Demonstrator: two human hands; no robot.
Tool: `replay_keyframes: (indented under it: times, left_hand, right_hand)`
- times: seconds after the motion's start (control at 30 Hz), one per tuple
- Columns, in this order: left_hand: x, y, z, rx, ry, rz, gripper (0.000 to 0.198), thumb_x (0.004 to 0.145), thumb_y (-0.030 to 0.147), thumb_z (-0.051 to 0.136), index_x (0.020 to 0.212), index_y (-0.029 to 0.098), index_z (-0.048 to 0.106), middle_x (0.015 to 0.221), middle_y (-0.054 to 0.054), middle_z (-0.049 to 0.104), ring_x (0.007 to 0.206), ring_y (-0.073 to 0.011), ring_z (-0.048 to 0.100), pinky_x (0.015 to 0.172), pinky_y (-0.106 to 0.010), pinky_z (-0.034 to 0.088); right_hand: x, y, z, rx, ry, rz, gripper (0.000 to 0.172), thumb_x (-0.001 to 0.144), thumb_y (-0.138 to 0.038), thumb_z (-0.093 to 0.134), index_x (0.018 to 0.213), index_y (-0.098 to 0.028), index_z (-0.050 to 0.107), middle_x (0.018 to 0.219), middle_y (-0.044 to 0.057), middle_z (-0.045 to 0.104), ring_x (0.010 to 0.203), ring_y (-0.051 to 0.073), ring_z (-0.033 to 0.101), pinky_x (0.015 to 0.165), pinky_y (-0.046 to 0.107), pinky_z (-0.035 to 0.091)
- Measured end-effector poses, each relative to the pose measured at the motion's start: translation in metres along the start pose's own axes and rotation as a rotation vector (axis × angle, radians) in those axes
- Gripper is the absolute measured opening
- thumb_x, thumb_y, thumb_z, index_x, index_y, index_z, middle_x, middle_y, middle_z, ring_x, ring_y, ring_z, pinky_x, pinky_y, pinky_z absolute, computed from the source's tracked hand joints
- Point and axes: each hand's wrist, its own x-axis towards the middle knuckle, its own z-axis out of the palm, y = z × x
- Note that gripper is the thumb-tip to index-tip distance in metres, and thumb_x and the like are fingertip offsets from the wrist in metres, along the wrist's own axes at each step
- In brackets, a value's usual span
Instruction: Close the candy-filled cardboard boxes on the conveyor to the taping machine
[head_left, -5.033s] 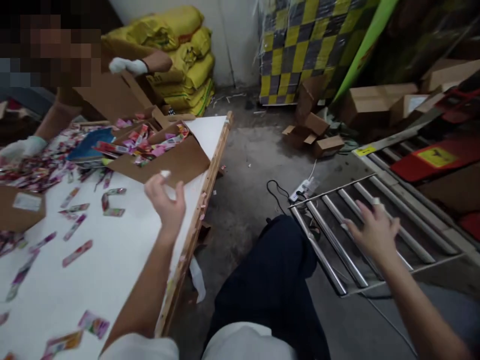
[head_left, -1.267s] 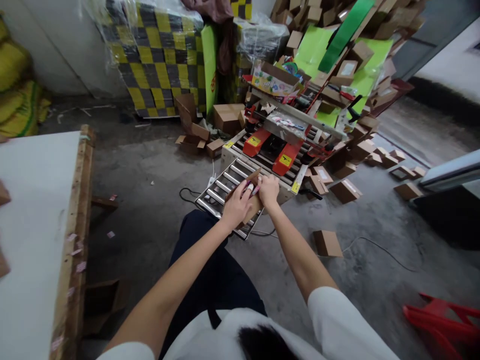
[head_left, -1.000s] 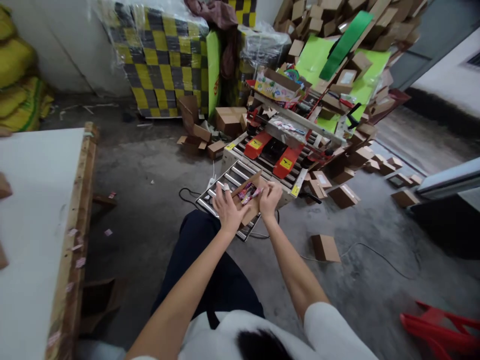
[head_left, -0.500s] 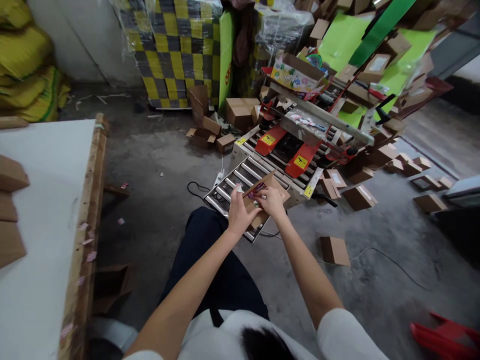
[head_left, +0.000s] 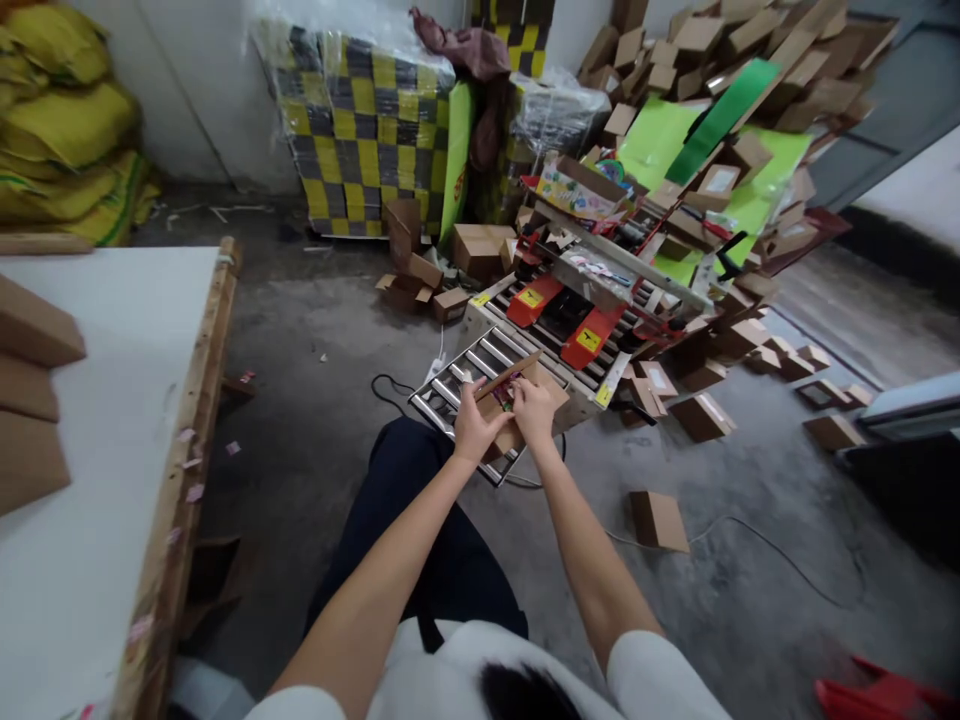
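Observation:
An open cardboard box [head_left: 553, 384] rests on a short roller conveyor [head_left: 438, 402] in front of my knees. Small purple, shiny items [head_left: 505, 390] show inside its opening, too small to name. My left hand [head_left: 474, 428] grips the box's near left side, thumb over the edge and fingers along the raised flap. Over the opening, my right hand [head_left: 532, 412] has its fingers drawn together among the purple items. What the fingertips pinch is hidden.
Beyond the box stands a carton-sealing machine [head_left: 562, 310] with red guides. A white-topped table [head_left: 112, 400] with cardboard boxes is on the left. One box [head_left: 658, 520] and a cable lie on the floor at right. Wrapped yellow-and-grey stacks [head_left: 367, 140] stand behind.
My view has shifted slightly. My right hand has moved a little toward my left hand, deeper over the box opening. The left hand keeps its hold on the box.

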Motion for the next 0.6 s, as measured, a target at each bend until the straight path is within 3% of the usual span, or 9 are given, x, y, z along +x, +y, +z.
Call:
replay_keyframes:
  times: [0.2, 0.37, 0.47, 0.6]
  left_hand:
    - [-0.004, -0.008, 0.004, 0.123, 0.074, 0.051, 0.058, 0.078, 0.04, 0.081, 0.125, 0.017, 0.055, 0.119, -0.013, 0.068, 0.111, -0.0273, 0.066, 0.099, -0.044, 0.054]
    - [-0.013, -0.008, -0.01, 0.156, -0.071, 0.269, 0.022, 0.089, 0.042, 0.068, 0.094, 0.02, 0.067, 0.116, -0.009, 0.072, 0.12, -0.0245, 0.061, 0.107, -0.048, 0.049]
    - [-0.016, -0.005, -0.018, 0.207, -0.142, 0.299, 0.024, 0.09, 0.045, 0.066, 0.088, 0.021, 0.069, 0.117, -0.008, 0.072, 0.121, -0.0248, 0.059, 0.108, -0.05, 0.048]
    - [-0.015, 0.0, -0.026, 0.236, -0.195, 0.244, 0.028, 0.094, 0.047, 0.06, 0.087, 0.022, 0.071, 0.116, -0.007, 0.073, 0.118, -0.0249, 0.06, 0.104, -0.049, 0.049]
  right_hand:
    - [-0.01, 0.013, 0.009, 0.17, 0.218, -0.045, 0.039, 0.1, -0.026, 0.03, 0.125, -0.014, 0.057, 0.117, 0.013, 0.062, 0.108, 0.022, 0.059, 0.096, 0.033, 0.046]
    - [-0.008, 0.019, 0.017, 0.181, 0.446, 0.18, 0.047, 0.1, -0.032, 0.024, 0.137, -0.01, 0.044, 0.134, 0.022, 0.048, 0.129, 0.028, 0.045, 0.112, 0.046, 0.035]
    - [0.002, 0.022, 0.017, 0.186, 0.392, 0.235, 0.052, 0.099, -0.031, 0.021, 0.14, -0.006, 0.041, 0.14, 0.024, 0.045, 0.135, 0.027, 0.041, 0.114, 0.046, 0.033]
    - [0.0, 0.02, 0.011, 0.121, 0.079, 0.162, 0.059, 0.097, -0.027, 0.021, 0.151, -0.006, 0.034, 0.152, 0.023, 0.033, 0.146, 0.03, 0.025, 0.118, 0.055, 0.026]
